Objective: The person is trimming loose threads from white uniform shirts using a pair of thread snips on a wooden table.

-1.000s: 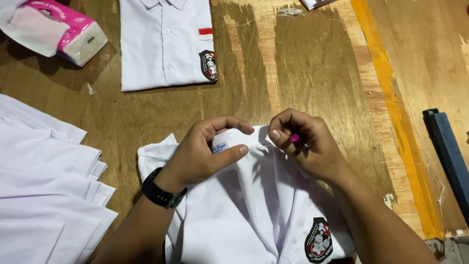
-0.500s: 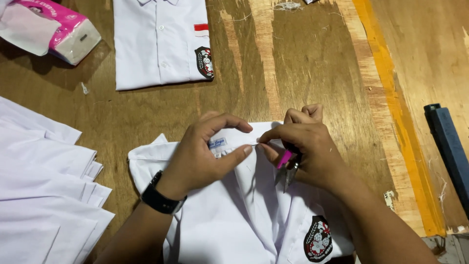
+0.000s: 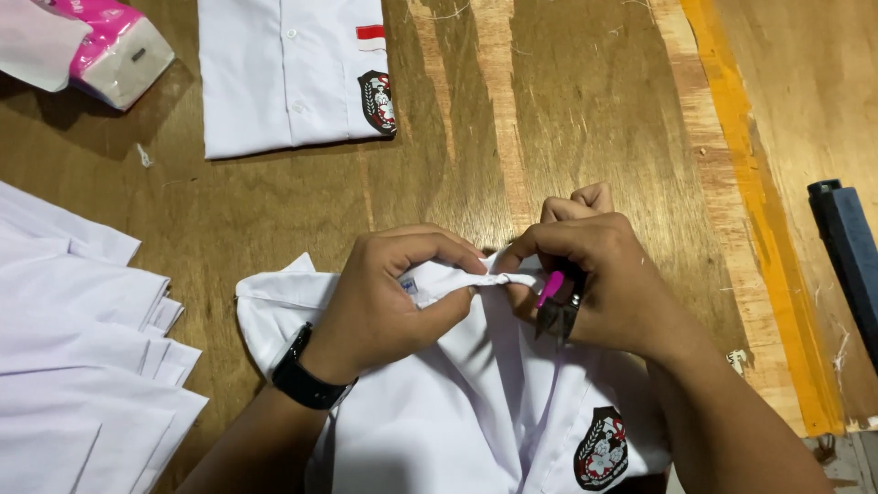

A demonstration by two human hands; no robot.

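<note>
A white shirt [image 3: 476,412] with a dark round chest badge [image 3: 601,449] lies on the wooden table in front of me. My left hand [image 3: 389,297], with a black watch on the wrist, pinches the collar fabric between thumb and forefinger. My right hand [image 3: 599,284] pinches the same bunched fold from the other side. It also holds a small thread snipper [image 3: 555,306] with a pink handle and dark blades, tucked under its fingers. The collar is pulled into a tight ridge between the two hands.
A second folded white shirt [image 3: 293,73] with a badge and a red stripe lies at the top. White fabric pieces [image 3: 82,366] are stacked at the left. A pink and white packet [image 3: 101,46] sits top left. A dark blue bar [image 3: 851,247] lies at the right.
The view has shifted, so the shirt and hands sit lower. My fingers have closed tighter on the collar, bunching it into a ridge, and the pink snipper now points down.
</note>
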